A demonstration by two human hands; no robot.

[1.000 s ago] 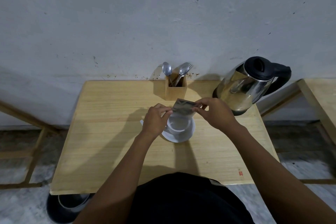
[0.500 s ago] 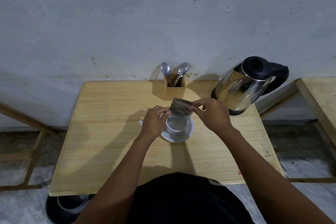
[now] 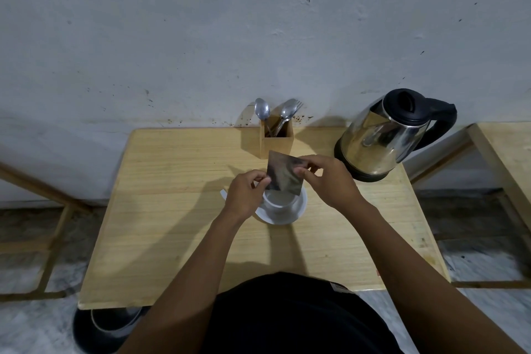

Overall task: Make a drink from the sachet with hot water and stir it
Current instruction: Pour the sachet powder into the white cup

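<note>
A silvery sachet (image 3: 283,173) is held tilted just above a white cup (image 3: 280,200) that stands on a white saucer (image 3: 290,215). My left hand (image 3: 244,195) pinches the sachet's lower left corner. My right hand (image 3: 327,181) pinches its upper right edge. The cup's left side is hidden behind my left hand. Whether the sachet is torn open I cannot tell. A steel kettle (image 3: 382,138) with a black lid and handle stands at the back right of the wooden table (image 3: 161,204).
A wooden holder (image 3: 276,138) with spoons and a fork (image 3: 283,113) stands against the wall behind the cup. A second wooden table (image 3: 505,149) is at the right. A dark bin (image 3: 106,327) sits on the floor under the table's front left corner.
The sachet has turned more upright and dropped closer to the cup. Both hands stay on it; the right hand has lifted slightly.
</note>
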